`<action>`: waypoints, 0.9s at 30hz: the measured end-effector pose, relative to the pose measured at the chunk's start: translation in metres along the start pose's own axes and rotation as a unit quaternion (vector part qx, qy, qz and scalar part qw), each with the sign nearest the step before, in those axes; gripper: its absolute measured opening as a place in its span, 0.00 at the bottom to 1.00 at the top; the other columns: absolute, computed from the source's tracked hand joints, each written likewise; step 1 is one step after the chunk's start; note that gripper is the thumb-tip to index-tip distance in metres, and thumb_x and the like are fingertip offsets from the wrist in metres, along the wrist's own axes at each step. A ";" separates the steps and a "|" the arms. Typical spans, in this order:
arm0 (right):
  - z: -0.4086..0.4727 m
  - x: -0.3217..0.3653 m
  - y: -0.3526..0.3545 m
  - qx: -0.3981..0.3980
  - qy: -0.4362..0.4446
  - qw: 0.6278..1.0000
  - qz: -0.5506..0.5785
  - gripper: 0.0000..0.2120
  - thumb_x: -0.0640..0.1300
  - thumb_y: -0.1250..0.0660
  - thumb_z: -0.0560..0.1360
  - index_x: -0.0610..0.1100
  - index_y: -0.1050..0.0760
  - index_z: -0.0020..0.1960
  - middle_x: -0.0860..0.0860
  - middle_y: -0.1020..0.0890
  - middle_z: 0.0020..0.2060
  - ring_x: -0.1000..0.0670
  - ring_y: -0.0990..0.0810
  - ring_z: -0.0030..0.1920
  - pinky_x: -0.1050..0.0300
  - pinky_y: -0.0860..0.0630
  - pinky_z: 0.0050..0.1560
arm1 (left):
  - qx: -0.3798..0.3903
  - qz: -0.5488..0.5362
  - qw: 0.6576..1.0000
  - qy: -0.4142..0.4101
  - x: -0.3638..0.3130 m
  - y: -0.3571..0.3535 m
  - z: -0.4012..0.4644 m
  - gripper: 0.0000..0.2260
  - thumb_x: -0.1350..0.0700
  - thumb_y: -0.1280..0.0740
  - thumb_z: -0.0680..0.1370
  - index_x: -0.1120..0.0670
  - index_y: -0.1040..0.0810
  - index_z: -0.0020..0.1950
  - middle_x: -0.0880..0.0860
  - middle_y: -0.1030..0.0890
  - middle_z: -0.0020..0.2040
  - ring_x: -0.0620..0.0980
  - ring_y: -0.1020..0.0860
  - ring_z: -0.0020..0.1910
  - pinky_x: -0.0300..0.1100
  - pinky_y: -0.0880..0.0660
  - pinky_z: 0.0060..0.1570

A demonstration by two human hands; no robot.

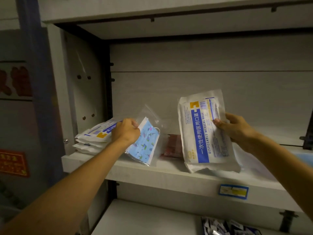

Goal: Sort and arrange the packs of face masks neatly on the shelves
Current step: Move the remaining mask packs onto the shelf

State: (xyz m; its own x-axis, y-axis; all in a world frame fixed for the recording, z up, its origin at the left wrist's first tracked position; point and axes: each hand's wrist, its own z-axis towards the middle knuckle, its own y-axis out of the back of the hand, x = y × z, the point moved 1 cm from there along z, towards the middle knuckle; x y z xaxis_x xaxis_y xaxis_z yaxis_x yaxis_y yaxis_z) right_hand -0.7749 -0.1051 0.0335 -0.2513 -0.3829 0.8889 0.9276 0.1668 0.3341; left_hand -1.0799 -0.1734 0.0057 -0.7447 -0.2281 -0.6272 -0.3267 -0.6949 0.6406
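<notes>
From the head view I have both hands up at the middle shelf [152, 168], each one busy. My left hand [125, 131] is curled, thumb and fingers pinching the top near corner of a clear pack of blue patterned masks [144, 143], which hangs tilted with its lower edge down on the shelf board. My right hand [235, 128] grips the right edge of a white disposable medical mask pack [203, 133], thumb on the printed face, fingers behind it; that pack stands almost upright, its long axis running top to bottom, lower end at the front lip of the shelf.

What the next move turns on, as I judge it: the stack of matching white packs [94, 136] lies far left, just behind my left hand, long axes running left to right and flat. So the upright pack sits well apart from its pile, on the wrong side of the blue pack, and would have to tip flat and cross leftward past it. The left hand is much the nearer to that stack. A dark red pack [172, 146] lies flat between the two held packs
</notes>
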 end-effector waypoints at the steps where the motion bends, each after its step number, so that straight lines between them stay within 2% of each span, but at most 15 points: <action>1: 0.003 0.000 0.001 0.001 0.004 1.000 -0.001 0.10 0.47 0.39 0.80 0.46 0.27 0.59 0.47 0.18 0.47 0.43 0.18 0.47 0.38 0.23 0.53 | 0.005 0.010 1.000 -0.003 -0.001 -0.002 0.002 0.04 0.56 0.35 0.76 0.48 0.26 0.48 0.53 0.21 0.53 0.55 0.23 0.50 0.44 0.28 0.44; 5: 0.011 0.003 0.004 0.010 0.012 1.000 -0.003 0.07 0.47 0.39 0.80 0.48 0.27 0.56 0.48 0.18 0.45 0.45 0.18 0.45 0.43 0.23 0.48 | 0.015 0.079 0.997 -0.014 -0.005 -0.007 0.009 0.06 0.56 0.36 0.76 0.50 0.24 0.52 0.54 0.21 0.55 0.57 0.24 0.54 0.46 0.29 0.49; 9: 0.014 0.001 0.004 0.032 0.016 0.999 -0.005 0.04 0.47 0.39 0.80 0.51 0.26 0.52 0.48 0.17 0.46 0.45 0.18 0.46 0.43 0.23 0.48 | 0.009 0.178 0.983 -0.032 -0.008 -0.011 0.012 0.10 0.57 0.37 0.76 0.52 0.24 0.56 0.56 0.20 0.55 0.58 0.27 0.58 0.47 0.33 0.54; 12: 0.015 0.000 0.006 0.045 0.020 0.999 -0.008 0.04 0.47 0.39 0.80 0.51 0.26 0.53 0.47 0.17 0.47 0.44 0.18 0.47 0.42 0.22 0.49 | -0.009 0.237 0.970 -0.053 -0.011 -0.014 0.010 0.15 0.55 0.36 0.76 0.54 0.28 0.62 0.57 0.23 0.58 0.59 0.30 0.61 0.48 0.35 0.57; 15: 0.019 0.000 0.006 0.047 0.011 0.999 0.002 0.08 0.47 0.39 0.80 0.47 0.27 0.57 0.47 0.17 0.47 0.45 0.17 0.47 0.43 0.22 0.48 | -0.025 0.254 0.964 -0.071 -0.013 -0.014 0.010 0.17 0.53 0.36 0.76 0.54 0.30 0.64 0.57 0.24 0.60 0.59 0.30 0.62 0.48 0.35 0.58; 20: 0.027 0.004 -0.008 0.058 -0.009 0.997 0.046 0.07 0.47 0.37 0.79 0.47 0.27 0.56 0.49 0.17 0.44 0.49 0.18 0.42 0.54 0.23 0.37 | -0.039 0.259 0.960 -0.098 -0.005 -0.005 0.011 0.17 0.53 0.36 0.77 0.53 0.29 0.65 0.56 0.24 0.62 0.59 0.30 0.61 0.48 0.35 0.58; 24: 0.038 0.012 -0.033 0.062 -0.023 0.995 0.073 0.10 0.47 0.36 0.79 0.45 0.27 0.59 0.47 0.17 0.46 0.48 0.17 0.43 0.54 0.22 0.37 | -0.053 0.288 0.950 -0.111 0.012 0.014 0.021 0.14 0.52 0.36 0.77 0.54 0.27 0.62 0.56 0.22 0.58 0.58 0.28 0.58 0.48 0.34 0.56; 27: 0.049 0.018 -0.061 0.054 -0.044 0.992 0.106 0.09 0.46 0.36 0.79 0.44 0.26 0.57 0.47 0.18 0.44 0.48 0.18 0.42 0.53 0.22 0.36 | -0.069 0.277 0.951 -0.115 0.030 0.033 0.030 0.13 0.52 0.36 0.77 0.55 0.25 0.60 0.56 0.21 0.56 0.58 0.26 0.57 0.48 0.32 0.55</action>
State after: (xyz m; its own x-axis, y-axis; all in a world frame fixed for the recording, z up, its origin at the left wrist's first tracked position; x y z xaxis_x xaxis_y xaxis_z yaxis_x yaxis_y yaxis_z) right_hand -0.8494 -0.0779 0.0446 -0.0823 -0.2486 0.9651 0.9284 0.3331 0.1649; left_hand -1.1301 -0.1825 0.0214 -0.8931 -0.4416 -0.0859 0.2213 -0.5974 0.7708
